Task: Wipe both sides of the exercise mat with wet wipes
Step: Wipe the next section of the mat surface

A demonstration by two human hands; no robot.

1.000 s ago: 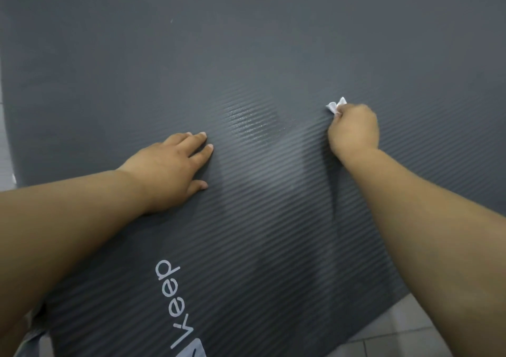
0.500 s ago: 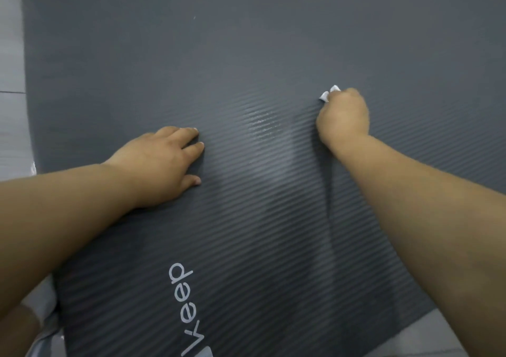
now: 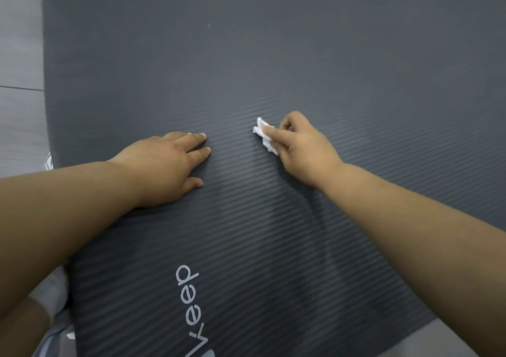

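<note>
Floor point(image 3: 19, 55), mat point(image 3: 301, 55) edge left (corner rounded), wipe point(image 3: 264, 134) inboard

Flat ribbed grey mat point(image 3: 273, 60), crumpled white wipe point(image 3: 264, 134)

A grey ribbed mat point(image 3: 273, 55) fills the frame. At centre, the left hand point(image 3: 164, 165) presses flat on it; the right hand point(image 3: 306, 148) pinches a white wipe point(image 3: 264, 134) against it. Pale floor point(image 3: 19, 55) at left.

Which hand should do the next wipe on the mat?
Probably the right hand: it pinches the wet wipe against the mat. The left hand lies flat on the mat, holding nothing.
</note>
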